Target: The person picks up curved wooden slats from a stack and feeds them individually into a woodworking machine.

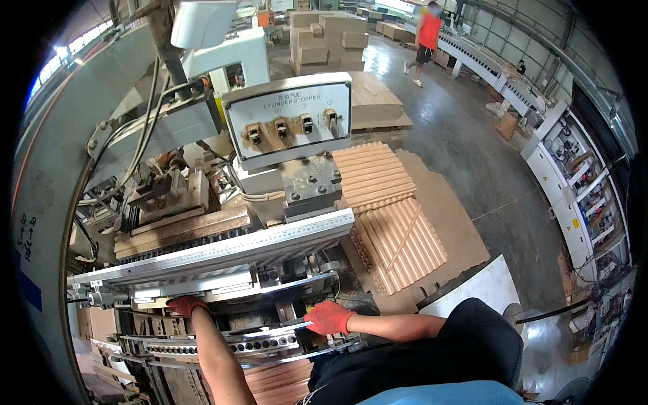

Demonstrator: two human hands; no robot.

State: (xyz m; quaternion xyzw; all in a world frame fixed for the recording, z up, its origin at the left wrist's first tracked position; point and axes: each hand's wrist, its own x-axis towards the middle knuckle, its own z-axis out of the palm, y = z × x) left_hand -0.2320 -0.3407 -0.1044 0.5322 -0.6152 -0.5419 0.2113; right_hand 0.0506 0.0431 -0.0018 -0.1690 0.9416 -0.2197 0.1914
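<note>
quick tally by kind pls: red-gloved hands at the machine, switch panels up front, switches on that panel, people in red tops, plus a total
Red-gloved hands: 2
Switch panel: 1
Switches: 4
Person in red top: 1
Total: 8

The control panel (289, 113) bears printed lettering (291, 99), the grey frame (42, 182) handwriting (27, 237). One yellow sign (576, 224) on the white cabinet (544, 169) seems too small to read.

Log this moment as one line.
left hand: red-gloved, by bright metal bar | right hand: red-gloved, near holed rail | grips: unclear | rounded wooden strips: stacked on brown sheet
</note>
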